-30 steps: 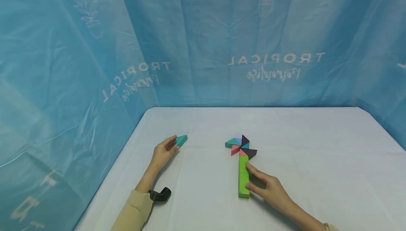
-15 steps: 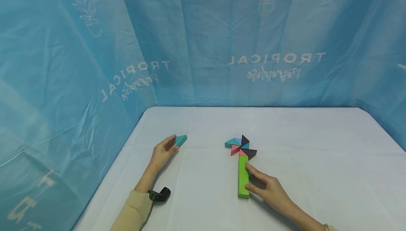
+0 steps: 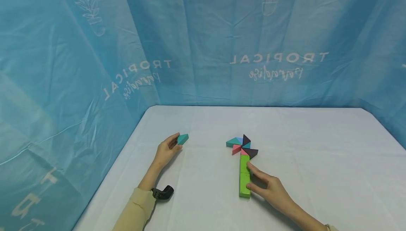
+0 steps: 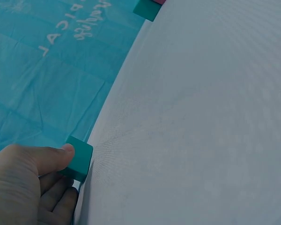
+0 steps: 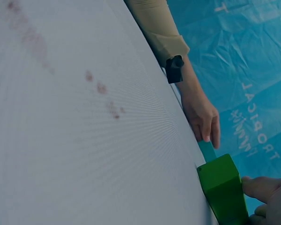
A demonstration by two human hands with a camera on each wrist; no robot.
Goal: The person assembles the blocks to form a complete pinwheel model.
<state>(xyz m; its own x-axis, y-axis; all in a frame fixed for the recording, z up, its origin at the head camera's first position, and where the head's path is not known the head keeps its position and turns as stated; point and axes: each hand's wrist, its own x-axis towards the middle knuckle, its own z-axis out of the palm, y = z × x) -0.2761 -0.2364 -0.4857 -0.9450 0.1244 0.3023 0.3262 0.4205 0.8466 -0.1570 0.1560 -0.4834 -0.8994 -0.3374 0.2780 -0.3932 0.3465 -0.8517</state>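
At the left of the table, my left hand (image 3: 165, 151) pinches a teal triangular block (image 3: 183, 139) between thumb and fingers; the left wrist view shows the thumb on its face. My right hand (image 3: 269, 187) touches the right side of two green blocks (image 3: 244, 176) laid end to end, index fingertip at the far one and thumb at the near one. Beyond them lies a pinwheel of several small triangular blocks, among them a teal one (image 3: 233, 142), a pink one (image 3: 236, 149) and a black one (image 3: 246, 140). In the right wrist view the thumb meets the green block (image 5: 222, 185).
A white cloth covers the table (image 3: 317, 160). Blue printed curtains (image 3: 196, 41) stand behind and along the left side. A black wrist device (image 3: 163, 192) sits on the left forearm. Red-brown spots on the white surface show in the right wrist view.
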